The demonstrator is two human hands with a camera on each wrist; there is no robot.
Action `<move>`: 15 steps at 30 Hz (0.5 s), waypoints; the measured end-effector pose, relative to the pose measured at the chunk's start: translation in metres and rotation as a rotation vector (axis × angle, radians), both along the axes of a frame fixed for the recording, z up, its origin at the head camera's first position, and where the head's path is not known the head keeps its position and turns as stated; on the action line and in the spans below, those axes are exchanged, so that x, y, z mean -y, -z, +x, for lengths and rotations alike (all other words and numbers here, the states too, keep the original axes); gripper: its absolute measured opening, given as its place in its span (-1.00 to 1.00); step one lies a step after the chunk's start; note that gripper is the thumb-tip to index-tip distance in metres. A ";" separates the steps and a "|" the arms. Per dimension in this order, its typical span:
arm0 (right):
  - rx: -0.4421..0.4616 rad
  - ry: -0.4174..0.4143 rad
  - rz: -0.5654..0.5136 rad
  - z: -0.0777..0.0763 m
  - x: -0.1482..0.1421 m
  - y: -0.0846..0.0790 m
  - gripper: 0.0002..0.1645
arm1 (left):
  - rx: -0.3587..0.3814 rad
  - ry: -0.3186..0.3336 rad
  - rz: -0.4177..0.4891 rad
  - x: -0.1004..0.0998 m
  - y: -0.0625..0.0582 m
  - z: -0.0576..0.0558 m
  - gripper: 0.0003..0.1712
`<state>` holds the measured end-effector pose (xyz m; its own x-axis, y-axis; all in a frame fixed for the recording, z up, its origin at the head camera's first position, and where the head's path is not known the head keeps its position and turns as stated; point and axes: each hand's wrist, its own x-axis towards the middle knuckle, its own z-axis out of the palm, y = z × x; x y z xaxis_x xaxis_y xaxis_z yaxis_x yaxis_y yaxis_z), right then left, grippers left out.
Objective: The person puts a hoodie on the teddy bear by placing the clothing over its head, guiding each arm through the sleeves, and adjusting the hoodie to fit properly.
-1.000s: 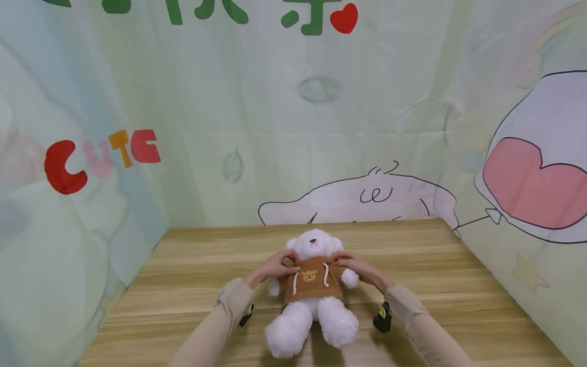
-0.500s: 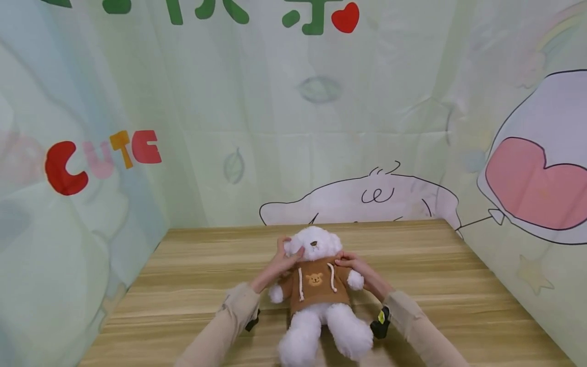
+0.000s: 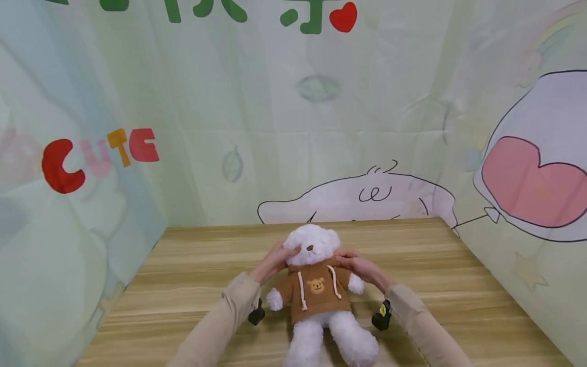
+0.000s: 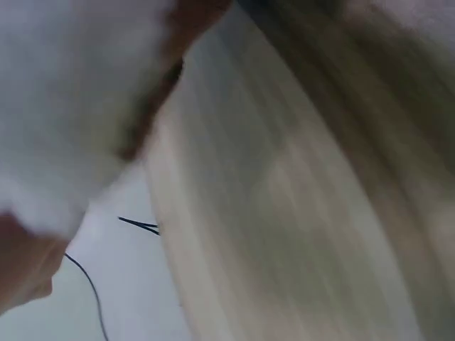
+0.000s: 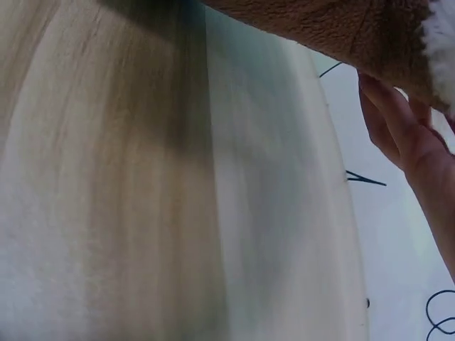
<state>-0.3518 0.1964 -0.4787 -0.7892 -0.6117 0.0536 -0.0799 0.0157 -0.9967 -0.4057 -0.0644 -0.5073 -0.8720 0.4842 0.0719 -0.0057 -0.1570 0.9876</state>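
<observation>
A white plush teddy bear point(image 3: 316, 239) in a brown hoodie point(image 3: 323, 303) faces up over the table in the head view, legs toward me. My left hand point(image 3: 274, 261) holds the left side of its head, thumb on the cheek and the other fingers mostly hidden behind. On the other side, my right hand point(image 3: 359, 265) pinches the hoodie near the neck. White fur point(image 4: 64, 106) fills the upper left of the left wrist view, above part of my left hand point(image 4: 28, 263). A brown sleeve point(image 5: 355, 35) overlaps the fingertips of my right hand point(image 5: 416, 142) in the right wrist view.
The wood-grain table point(image 3: 202, 285) reaches back to a printed cloth backdrop point(image 3: 275, 127). More printed cloth hangs along the left and right sides. Black wrist devices point(image 3: 381, 316) sit under both forearms.
My left hand has gone from the hoodie's shoulder up to the side of the head. The bear's body has shifted toward me and slightly right. My right hand stays near the neck.
</observation>
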 end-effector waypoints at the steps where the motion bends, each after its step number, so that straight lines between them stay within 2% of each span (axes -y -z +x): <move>1: 0.004 0.003 -0.002 -0.004 -0.002 0.007 -0.82 | 0.008 0.012 0.030 0.003 0.023 -0.018 -0.65; 3: -0.051 0.018 0.022 -0.003 -0.001 0.011 -0.80 | 0.039 0.096 0.098 0.009 0.064 -0.050 -0.73; 4: -0.148 -0.006 0.040 -0.016 -0.004 0.027 -0.78 | 0.054 0.133 0.120 0.011 0.083 -0.064 -0.74; 5: -0.232 -0.017 0.043 -0.028 -0.006 0.042 -0.77 | 0.069 0.151 0.111 0.011 0.085 -0.066 -0.73; 6: -0.288 -0.011 0.070 -0.035 -0.008 0.049 -0.75 | 0.077 0.161 0.086 0.011 0.079 -0.059 -0.69; 7: -0.353 0.000 0.100 -0.041 -0.009 0.056 -0.74 | 0.082 0.165 0.041 0.010 0.066 -0.048 -0.63; 8: -0.406 0.022 0.151 -0.042 -0.009 0.057 -0.71 | 0.077 0.195 0.005 0.010 0.048 -0.034 -0.58; 10: -0.407 0.055 0.251 -0.043 -0.012 0.057 -0.57 | 0.068 0.168 -0.118 0.005 0.004 0.001 -0.43; 12: -0.272 0.123 0.373 -0.015 -0.006 0.026 -0.42 | 0.068 0.125 -0.265 0.000 -0.037 0.033 -0.32; 14: -0.172 0.132 0.401 0.006 -0.001 0.004 -0.34 | 0.064 0.102 -0.347 -0.005 -0.064 0.052 -0.30; 15: -0.106 0.140 0.399 0.014 0.000 -0.004 -0.33 | 0.069 0.090 -0.378 -0.006 -0.073 0.059 -0.27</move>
<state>-0.3377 0.1965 -0.4744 -0.8691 -0.4882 -0.0797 -0.1515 0.4160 -0.8967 -0.3465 -0.0587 -0.4348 -0.8213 0.5403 -0.1832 -0.0713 0.2215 0.9726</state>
